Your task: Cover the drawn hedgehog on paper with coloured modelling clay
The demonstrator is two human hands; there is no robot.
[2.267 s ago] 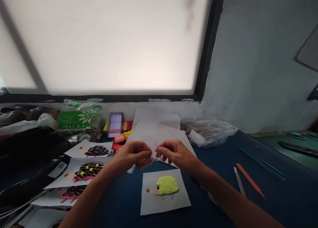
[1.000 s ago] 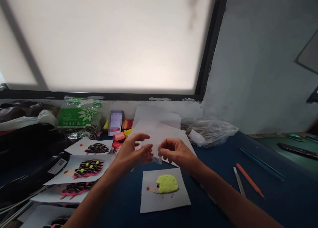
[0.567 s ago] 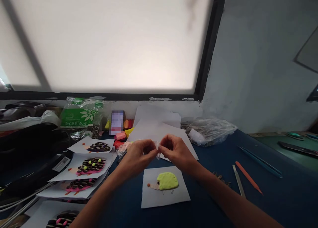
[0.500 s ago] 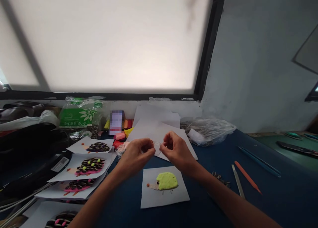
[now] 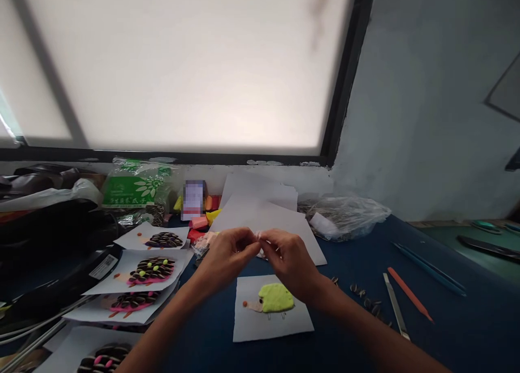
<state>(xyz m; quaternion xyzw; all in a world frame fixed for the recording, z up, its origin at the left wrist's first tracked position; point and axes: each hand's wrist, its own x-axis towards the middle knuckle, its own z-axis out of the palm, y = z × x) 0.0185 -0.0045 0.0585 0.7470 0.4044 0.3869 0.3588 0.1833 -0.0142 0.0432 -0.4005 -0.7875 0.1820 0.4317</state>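
Observation:
My left hand (image 5: 233,248) and my right hand (image 5: 286,254) meet above the table, thumbs and fingers pinched together. Between the fingertips shows a small whitish, film-like piece (image 5: 258,235); most of it is hidden, and I cannot tell its material for sure. Just below the hands lies a white paper card (image 5: 247,329) bearing a hedgehog: a flat yellow-green clay body (image 5: 278,298), a pale pointed snout with a brown nose, and drawn legs. Behind the fingers are blank white paper sheets (image 5: 268,213).
Finished hedgehog cards (image 5: 152,270) with seeds stand stacked at left. Coloured clay packs (image 5: 199,222) and a green seed bag (image 5: 132,186) are behind. Loose sunflower seeds (image 5: 371,305), a metal blade tool (image 5: 394,305), an orange stick (image 5: 410,294) and tweezers (image 5: 430,269) lie right; a plastic bag (image 5: 349,213) sits at back.
My hands have come together, closing the small gap between their fingertips around the whitish piece. The view has shifted slightly, and more loose seeds show beside my right forearm.

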